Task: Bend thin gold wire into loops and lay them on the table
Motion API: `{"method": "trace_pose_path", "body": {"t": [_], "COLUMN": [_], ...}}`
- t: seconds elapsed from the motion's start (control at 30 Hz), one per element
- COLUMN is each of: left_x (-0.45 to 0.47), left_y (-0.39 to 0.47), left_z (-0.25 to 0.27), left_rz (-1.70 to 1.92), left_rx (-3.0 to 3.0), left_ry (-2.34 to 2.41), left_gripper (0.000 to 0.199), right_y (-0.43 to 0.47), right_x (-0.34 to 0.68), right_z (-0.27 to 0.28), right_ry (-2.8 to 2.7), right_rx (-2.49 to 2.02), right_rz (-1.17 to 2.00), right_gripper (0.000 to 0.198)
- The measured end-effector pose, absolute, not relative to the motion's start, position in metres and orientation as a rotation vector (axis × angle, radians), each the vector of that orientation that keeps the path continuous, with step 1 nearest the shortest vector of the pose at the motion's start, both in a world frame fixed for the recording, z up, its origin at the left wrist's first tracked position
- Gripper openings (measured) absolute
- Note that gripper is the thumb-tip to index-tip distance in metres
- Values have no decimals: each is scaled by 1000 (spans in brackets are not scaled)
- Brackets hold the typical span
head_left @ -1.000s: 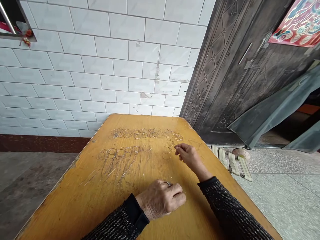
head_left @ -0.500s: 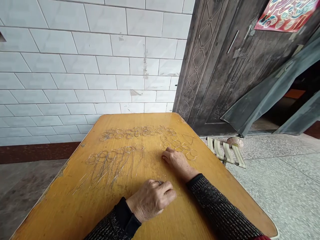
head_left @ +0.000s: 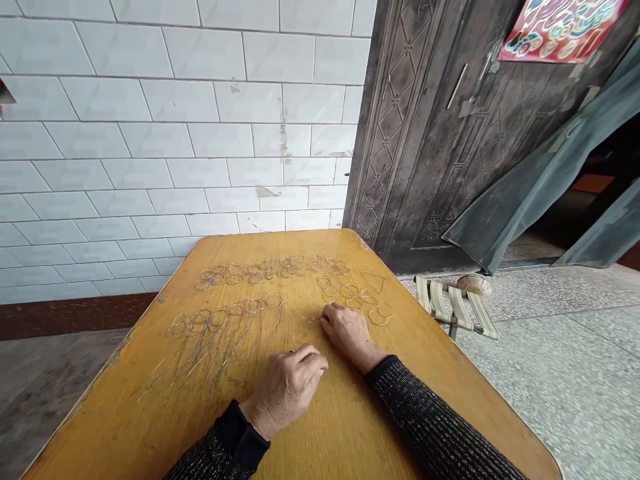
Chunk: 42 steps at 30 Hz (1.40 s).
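Observation:
My right hand [head_left: 350, 337] rests on the wooden table [head_left: 345, 433], fingers curled together around a thin wire [head_left: 311, 319] whose faint end shows at the fingertips. Closer to me, my left hand [head_left: 287, 390] is closed, knuckles up; whatever its fingers pinch is hidden. Just beyond the right hand lie several loose wire loops [head_left: 353, 297]. To the left of both hands is a row of wire loops with long tails [head_left: 215, 320], the tails trailing toward me. Farther back, twisted wire loops [head_left: 270, 269] form another row across the table.
A bent wire triangle [head_left: 375, 281] lies near the table's right edge. Beyond the table stands a white tiled wall [head_left: 210, 140], with a dark carved door [head_left: 420, 153] to its right. A strap-seated stool [head_left: 455, 307] is on the floor at right, below a grey curtain [head_left: 540, 193].
My left hand has moved left and slightly away from me, still closed. The right hand has shifted slightly down, fingers still curled. The view has tilted a little.

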<state>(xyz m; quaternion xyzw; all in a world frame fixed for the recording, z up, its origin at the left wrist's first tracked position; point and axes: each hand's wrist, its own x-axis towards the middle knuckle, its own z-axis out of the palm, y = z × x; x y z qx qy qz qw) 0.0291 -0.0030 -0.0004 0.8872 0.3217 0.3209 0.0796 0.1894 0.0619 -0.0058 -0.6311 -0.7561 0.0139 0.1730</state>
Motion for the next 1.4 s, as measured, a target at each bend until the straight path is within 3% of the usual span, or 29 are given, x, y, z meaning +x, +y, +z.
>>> {"method": "trace_pose_path", "body": {"t": [0.13, 0.27, 0.8, 0.97, 1.1, 1.23, 1.4], "left_x": [26, 21, 26, 24, 23, 24, 22], "left_y": [4, 12, 8, 9, 10, 8, 10], "left_z": [0, 1, 12, 8, 2, 1, 7], "left_rz": [1151, 1252, 1166, 1090, 955, 893, 833], "left_rx": [1966, 1458, 1281, 1389, 1692, 1875, 1688], "left_ry": [1194, 1271, 1109, 1140, 1129, 1165, 1094], "left_gripper": [10, 25, 27, 23, 16, 17, 15], "right_y": [57, 41, 28, 28, 24, 23, 28], "right_x": [189, 184, 175, 180, 187, 188, 190], "right_z": [-2, 7, 8, 10, 21, 26, 18], "right_ry": [-2032, -1925, -1766, -1712, -1959, -2284, -2178], "right_rx": [-1732, -1496, -1236, -1184, -925, -805, -978], "right_rz": [81, 216, 746, 641, 361, 259, 256], "right_gripper": [16, 17, 18, 18, 35, 24, 20]}}
